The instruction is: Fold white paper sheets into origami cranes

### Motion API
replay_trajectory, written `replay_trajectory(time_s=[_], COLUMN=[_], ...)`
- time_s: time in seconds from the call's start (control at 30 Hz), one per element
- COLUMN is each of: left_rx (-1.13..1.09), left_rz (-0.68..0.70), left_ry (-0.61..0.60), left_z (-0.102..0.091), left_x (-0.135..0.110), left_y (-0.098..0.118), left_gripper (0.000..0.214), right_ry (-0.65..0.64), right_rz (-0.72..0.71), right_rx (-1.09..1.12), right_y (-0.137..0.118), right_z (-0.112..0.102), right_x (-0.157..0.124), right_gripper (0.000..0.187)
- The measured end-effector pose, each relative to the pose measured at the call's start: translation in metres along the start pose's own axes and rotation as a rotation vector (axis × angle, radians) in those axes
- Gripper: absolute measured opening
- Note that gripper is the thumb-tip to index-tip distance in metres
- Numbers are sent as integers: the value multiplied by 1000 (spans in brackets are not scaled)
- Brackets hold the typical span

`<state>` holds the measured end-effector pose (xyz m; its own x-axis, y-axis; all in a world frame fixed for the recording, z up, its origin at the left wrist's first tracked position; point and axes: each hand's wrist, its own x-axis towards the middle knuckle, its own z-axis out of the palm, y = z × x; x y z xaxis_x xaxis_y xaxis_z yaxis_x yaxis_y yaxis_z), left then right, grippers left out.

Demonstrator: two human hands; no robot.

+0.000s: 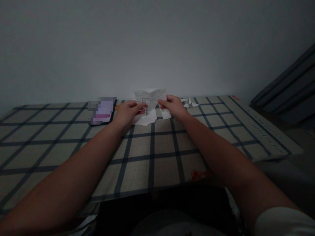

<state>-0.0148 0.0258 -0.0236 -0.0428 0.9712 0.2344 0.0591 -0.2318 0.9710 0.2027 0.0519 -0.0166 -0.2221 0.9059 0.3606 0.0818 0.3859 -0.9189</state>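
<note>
A creased sheet of paper with faint print is raised over the far part of the table, between my two hands. My left hand is closed at its left side, thumb and fingers pinched in front of the print. On the right edge, my right hand pinches the same sheet between thumb and fingers. More loose paper lies below the sheet, partly covered by it and by my left hand. A folded white paper crane sits just right of my right hand, with another white paper piece partly hidden behind that hand.
Left of my left hand lies a dark-framed device with a lit, partly blurred screen. Small orange items show beside it and at the table's near edge. A checked cloth covers the table, which meets a plain wall.
</note>
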Motion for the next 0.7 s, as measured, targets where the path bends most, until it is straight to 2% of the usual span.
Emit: replay_trajectory(time_s=[0.23,0.47,0.7], left_rx=[119,358,267], left_rz=[107,211,190], left_ry=[-18,-57,-117], left_z=[-3,-5,-2], left_x=[0,-2,-5], left_y=[4,10,5], left_gripper=[32,21,25], right_ry=[25,-62,-167], right_rz=[-72,-107,-119], right_rx=[-158,-180,-104], right_y=[-1,-9,-4], right_z=[-1,2,6], right_x=[0,-4,-2], right_gripper=[35,23,32])
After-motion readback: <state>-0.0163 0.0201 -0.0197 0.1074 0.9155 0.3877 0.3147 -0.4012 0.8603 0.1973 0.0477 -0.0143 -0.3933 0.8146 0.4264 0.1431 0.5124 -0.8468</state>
